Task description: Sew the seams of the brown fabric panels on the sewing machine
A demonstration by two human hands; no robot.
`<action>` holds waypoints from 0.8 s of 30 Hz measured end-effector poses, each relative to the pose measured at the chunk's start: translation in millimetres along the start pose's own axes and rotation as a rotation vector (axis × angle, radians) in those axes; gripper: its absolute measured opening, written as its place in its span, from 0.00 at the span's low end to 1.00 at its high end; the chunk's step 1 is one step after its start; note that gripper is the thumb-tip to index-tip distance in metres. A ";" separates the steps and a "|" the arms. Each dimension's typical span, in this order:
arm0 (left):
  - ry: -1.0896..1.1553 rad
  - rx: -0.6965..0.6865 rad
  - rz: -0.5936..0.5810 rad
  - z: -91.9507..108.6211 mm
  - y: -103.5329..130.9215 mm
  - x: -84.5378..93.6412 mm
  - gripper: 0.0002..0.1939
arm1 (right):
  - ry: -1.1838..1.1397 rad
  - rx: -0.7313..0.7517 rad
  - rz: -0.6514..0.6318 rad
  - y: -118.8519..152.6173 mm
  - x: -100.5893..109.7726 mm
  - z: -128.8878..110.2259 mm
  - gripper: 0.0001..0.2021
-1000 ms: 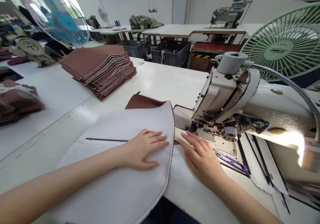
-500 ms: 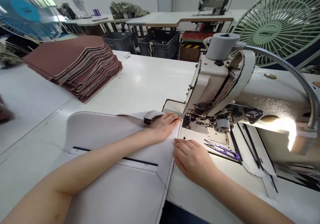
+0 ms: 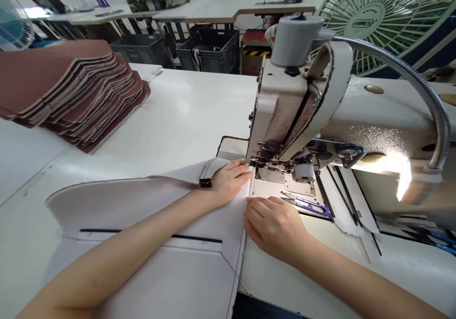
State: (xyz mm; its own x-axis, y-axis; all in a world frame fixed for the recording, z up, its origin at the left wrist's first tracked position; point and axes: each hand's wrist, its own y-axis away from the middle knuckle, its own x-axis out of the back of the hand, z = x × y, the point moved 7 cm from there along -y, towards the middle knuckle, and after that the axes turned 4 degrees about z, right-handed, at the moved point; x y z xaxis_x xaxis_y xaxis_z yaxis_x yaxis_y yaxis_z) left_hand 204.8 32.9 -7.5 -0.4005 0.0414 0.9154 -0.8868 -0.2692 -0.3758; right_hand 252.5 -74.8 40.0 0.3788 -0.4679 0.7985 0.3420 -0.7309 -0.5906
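A large white-backed fabric panel (image 3: 185,281) lies under both hands, its right edge running up to the needle area of the sewing machine (image 3: 267,134). My left hand (image 3: 230,182) rests on the panel close to the presser foot, fingers stretched toward the edge. Beside its wrist a folded-up flap carries a zip-like strip with a black end (image 3: 205,182). Lower down, my right hand (image 3: 274,221) has its fingers curled, thumb and forefinger pinching the panel's edge. Purple thread snips (image 3: 309,206) lie just right of that hand on the machine bed.
Brown panels (image 3: 81,86) are stacked at the left of the white table (image 3: 192,115). A green fan (image 3: 366,20) stands behind the machine. Grey crates (image 3: 213,53) sit beyond the table. Blue-handled scissors (image 3: 441,240) and white strips with black lines (image 3: 345,193) are at right.
The camera view has shifted, moving the scene left and up in the picture. The panel's left part has curled up more, and its edge has advanced slightly at the machine. Both hands keep their places on it.
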 end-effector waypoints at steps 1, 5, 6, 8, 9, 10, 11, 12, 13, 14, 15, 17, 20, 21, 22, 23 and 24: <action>0.001 0.000 -0.001 -0.5 -1.4 -0.9 0.23 | 0.004 -0.003 -0.002 -0.1 0.2 0.7 0.15; 0.010 -0.006 -0.015 0.0 -6.1 -2.3 0.22 | 0.037 -0.019 -0.005 0.0 0.8 2.6 0.15; 0.009 -0.008 -0.022 0.5 -6.5 -2.7 0.21 | 0.044 -0.020 -0.004 0.3 0.8 2.6 0.15; -0.008 -0.002 -0.027 0.5 -6.4 -4.2 0.21 | 0.048 -0.024 -0.005 1.4 0.0 2.9 0.15; -0.020 0.002 -0.030 0.1 -6.0 -5.8 0.22 | 0.048 -0.032 -0.005 2.1 -0.8 3.8 0.15; -0.035 0.010 -0.031 -1.0 -5.6 -7.7 0.22 | 0.046 -0.040 -0.004 2.6 -1.8 4.8 0.15; -0.049 0.022 -0.034 -2.6 -5.1 -9.9 0.23 | 0.041 -0.046 -0.006 2.8 -3.2 5.9 0.15; -0.060 0.031 -0.039 -4.0 -4.6 -11.8 0.24 | 0.035 -0.049 -0.010 2.7 -4.5 6.9 0.15; -0.066 0.037 -0.044 -4.6 -4.2 -12.7 0.24 | 0.026 -0.052 -0.019 2.0 -5.5 7.9 0.15; -0.068 0.035 -0.051 -3.9 -3.9 -12.3 0.24 | 0.012 -0.057 -0.038 0.9 -6.2 9.2 0.14; -0.071 0.030 -0.060 -1.7 -3.6 -10.1 0.24 | -0.007 -0.070 -0.075 -0.2 -6.8 11.3 0.14; -0.078 0.007 -0.096 7.8 -2.8 -0.9 0.22 | -0.059 -0.125 -0.181 -0.9 -5.5 18.2 0.12; -0.094 0.000 -0.208 27.3 -0.3 18.8 0.20 | -0.039 -0.286 -0.294 7.6 9.9 40.4 0.09; -0.068 -0.002 -0.273 34.0 1.1 23.8 0.19 | 0.038 -0.364 -0.300 13.8 19.1 52.3 0.09; -0.018 -0.003 -0.350 40.5 2.9 27.1 0.19 | 0.155 -0.454 -0.304 21.9 29.4 66.2 0.10; 0.046 -0.001 -0.429 46.1 4.6 29.4 0.19 | 0.290 -0.549 -0.311 31.5 39.9 80.7 0.10; 0.119 0.005 -0.500 50.9 6.1 31.1 0.19 | 0.417 -0.634 -0.321 41.6 49.6 94.3 0.11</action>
State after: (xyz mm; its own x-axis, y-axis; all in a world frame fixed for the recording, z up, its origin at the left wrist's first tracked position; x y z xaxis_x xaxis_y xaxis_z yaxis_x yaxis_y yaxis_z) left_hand 198.7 -16.4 26.0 0.0489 0.2751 0.9602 -0.9756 -0.1930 0.1050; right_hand 366.6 -81.6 44.1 -0.0484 -0.2431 0.9688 -0.2185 -0.9439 -0.2478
